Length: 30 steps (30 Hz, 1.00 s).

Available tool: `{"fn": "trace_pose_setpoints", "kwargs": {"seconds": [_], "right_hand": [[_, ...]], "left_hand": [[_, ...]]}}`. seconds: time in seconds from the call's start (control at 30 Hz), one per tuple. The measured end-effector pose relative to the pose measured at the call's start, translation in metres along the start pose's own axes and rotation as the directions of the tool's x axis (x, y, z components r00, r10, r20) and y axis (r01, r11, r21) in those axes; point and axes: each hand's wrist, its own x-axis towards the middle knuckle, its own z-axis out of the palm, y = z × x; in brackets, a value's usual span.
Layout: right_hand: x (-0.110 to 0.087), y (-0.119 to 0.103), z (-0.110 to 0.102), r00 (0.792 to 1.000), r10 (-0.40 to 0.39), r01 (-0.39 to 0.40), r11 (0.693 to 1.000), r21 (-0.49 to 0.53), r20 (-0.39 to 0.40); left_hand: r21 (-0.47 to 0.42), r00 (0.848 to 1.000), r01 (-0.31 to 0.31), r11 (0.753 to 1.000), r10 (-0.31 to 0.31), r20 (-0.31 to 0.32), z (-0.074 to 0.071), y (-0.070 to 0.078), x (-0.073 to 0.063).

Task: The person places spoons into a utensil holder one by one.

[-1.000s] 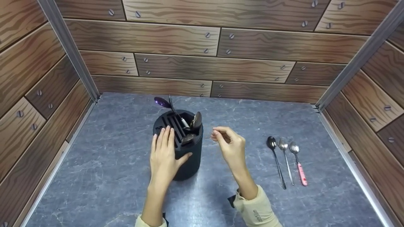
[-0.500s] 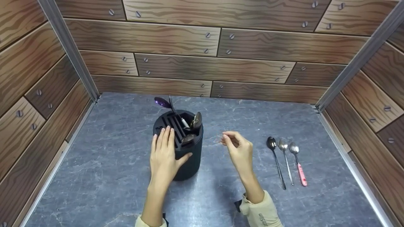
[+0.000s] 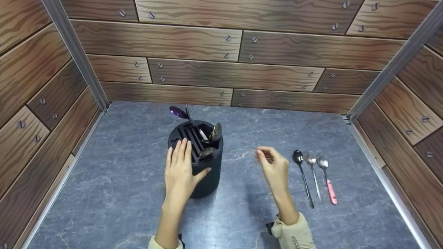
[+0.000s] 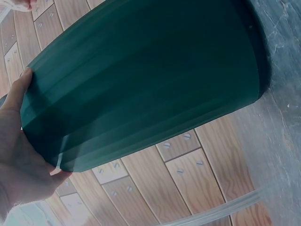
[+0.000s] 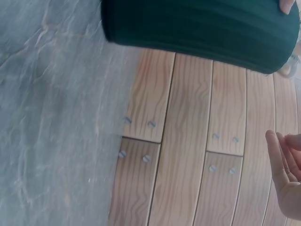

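Your right grip (image 3: 276, 168) has shifted away from the holder, toward your right, since the earlier head views; nothing else has visibly moved. Its fingers are loosely bent toward the thumb, and no object shows between them (the right wrist view catches only part of it, so that is as far as I'd go).

Just beyond it, to its right, three spoons lie side by side on the worktop (image 3: 114, 166): a dark spoon (image 3: 304, 177) nearest, a silver spoon (image 3: 314, 177) next, and a pink-handled spoon (image 3: 328, 183) farthest.

To its left, clear of it, stands the dark cylindrical holder (image 3: 209, 180). Your left grip (image 3: 179, 169) rests against that with fingers straight on the near left of its top and thumb spread over the side, probably steadying it. Beyond your left fingertips, a purple spoon (image 3: 178, 111) leans up out of the top; two more bowls show at the slots nearer your right grip.

For the work in hand, I'd judge the shift to mean your free side carries nothing and is now nearer the loose spoons than the holder, which remains upright under your left.
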Motion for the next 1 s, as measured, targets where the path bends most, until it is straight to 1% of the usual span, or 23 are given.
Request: {"fn": "trace_pose_setpoints", "kwargs": {"seconds": [0.1, 0.2, 0.3, 0.43, 0.5, 0.63, 0.8, 1.0], "right_hand": [[-0.001, 0.005, -0.005, 1.000, 0.002, -0.002, 0.999, -0.038, -0.013], [-0.002, 0.014, -0.011, 1.000, -0.008, 0.007, 0.998, -0.055, -0.027], [-0.002, 0.031, -0.016, 0.999, -0.006, 0.003, 0.998, -0.070, -0.044], [-0.004, 0.053, -0.022, 0.997, 0.030, -0.038, 0.993, -0.108, -0.073], [-0.004, 0.058, -0.026, 0.996, 0.047, -0.057, 0.990, -0.129, -0.080], [-0.004, 0.065, -0.033, 0.994, 0.057, -0.073, 0.980, -0.188, -0.089], [-0.004, 0.071, -0.042, 0.992, 0.056, -0.087, 0.956, -0.279, -0.116], [-0.004, 0.080, -0.049, 0.989, 0.075, -0.111, 0.944, -0.311, -0.125]], "left_hand": [[0.001, 1.000, -0.001, 1.000, 0.001, 0.002, 0.000, 0.000, 0.000], [0.012, 1.000, -0.003, 1.000, 0.003, 0.006, -0.001, 0.000, 0.000], [0.021, 1.000, -0.003, 1.000, 0.003, 0.013, -0.001, 0.000, 0.000], [0.019, 1.000, 0.000, 1.000, 0.000, 0.019, -0.001, 0.000, 0.000], [0.019, 1.000, 0.001, 1.000, -0.001, 0.021, -0.001, 0.000, 0.000], [0.018, 1.000, 0.003, 1.000, -0.003, 0.024, -0.001, 0.000, 0.000], [0.014, 1.000, 0.002, 1.000, -0.002, 0.026, -0.001, 0.000, 0.000], [0.009, 1.000, 0.005, 1.000, -0.005, 0.023, -0.001, 0.000, 0.000]]}}
